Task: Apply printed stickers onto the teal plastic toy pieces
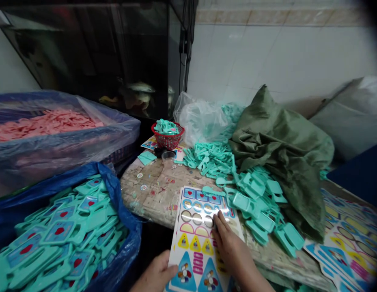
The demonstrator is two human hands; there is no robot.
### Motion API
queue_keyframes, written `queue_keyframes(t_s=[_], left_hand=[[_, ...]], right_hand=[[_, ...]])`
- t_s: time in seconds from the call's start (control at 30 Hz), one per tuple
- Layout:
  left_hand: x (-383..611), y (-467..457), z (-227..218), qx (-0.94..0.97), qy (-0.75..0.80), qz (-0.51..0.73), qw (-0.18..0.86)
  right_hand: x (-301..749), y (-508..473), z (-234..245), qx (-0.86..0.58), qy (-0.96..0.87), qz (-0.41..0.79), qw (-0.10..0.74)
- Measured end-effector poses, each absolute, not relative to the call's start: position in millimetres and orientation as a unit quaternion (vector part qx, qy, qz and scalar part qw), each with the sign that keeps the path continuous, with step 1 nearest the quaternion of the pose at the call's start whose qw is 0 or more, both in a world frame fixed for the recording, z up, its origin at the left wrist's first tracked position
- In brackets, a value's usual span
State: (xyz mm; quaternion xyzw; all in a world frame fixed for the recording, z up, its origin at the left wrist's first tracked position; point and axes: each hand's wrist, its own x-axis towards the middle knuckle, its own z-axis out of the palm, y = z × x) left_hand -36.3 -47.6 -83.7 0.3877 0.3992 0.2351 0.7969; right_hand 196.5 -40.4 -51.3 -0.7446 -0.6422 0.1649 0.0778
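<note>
A printed sticker sheet (190,242), with hearts, circles, yellow triangles and larger blue triangles, lies over the table's front edge, other sheets showing beneath it. My left hand (157,271) grips its lower left edge, thumb on top; the fingers underneath are hidden. Stretched out across the right part of the sheet, my right hand (233,247) rests with its fingers on the printed surface. Just beyond its fingertips, loose turquoise plastic pieces (257,184) with frame-like ends lie in a heap, a few touching the sheet's top edge.
At lower left, a blue-lined container (127,227) holds turquoise pieces bearing heart stickers. Pink pieces (54,125) fill a plastic-lined bin behind it. A red basket (168,140) stands farther back on the worn table (159,174). A green sack (282,142) and more sticker sheets (349,239) are on the right.
</note>
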Motion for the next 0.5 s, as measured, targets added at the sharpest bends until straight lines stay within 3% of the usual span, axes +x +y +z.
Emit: queue_keyframes(t_s=[0.27, 0.5], left_hand=[[-34, -50, -79, 0.440, 0.448, 0.233, 0.743], [-43, -51, -73, 0.506, 0.503, 0.256, 0.652]], right_hand=[[209, -20, -38, -0.722, -0.660, 0.124, 0.166], [221, 43, -25, -0.749, -0.642, 0.090, 0.137]])
